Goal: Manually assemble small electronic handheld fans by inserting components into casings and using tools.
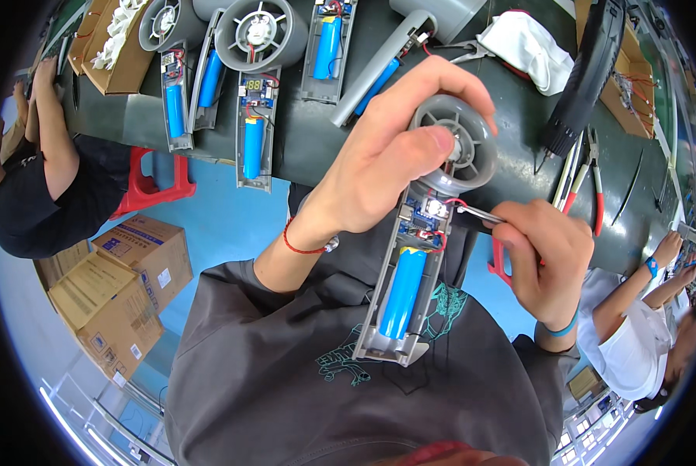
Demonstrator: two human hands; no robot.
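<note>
My left hand point(383, 159) grips a handheld fan point(480, 163) by its round grey housing, fingers over the rim and thumb at the hub. Its opened handle hangs toward my chest, showing a blue cylindrical battery point(403, 295) and a small circuit board point(424, 213) with a lit spot. Pinched in my right hand point(548, 252) is a thin metal tool that looks like tweezers point(480, 213); its tip is at the red wires point(455, 203) beside the board, just below the housing. Whether the tip grips a wire is too small to tell.
Several opened fans point(253, 147) lie along the dark green table point(301, 147). A black electric screwdriver point(585, 85) hangs at the right, near red-handled pliers point(585, 179) and a white cloth point(526, 50). Cartons point(107, 287) stand at the left; co-workers sit on both sides.
</note>
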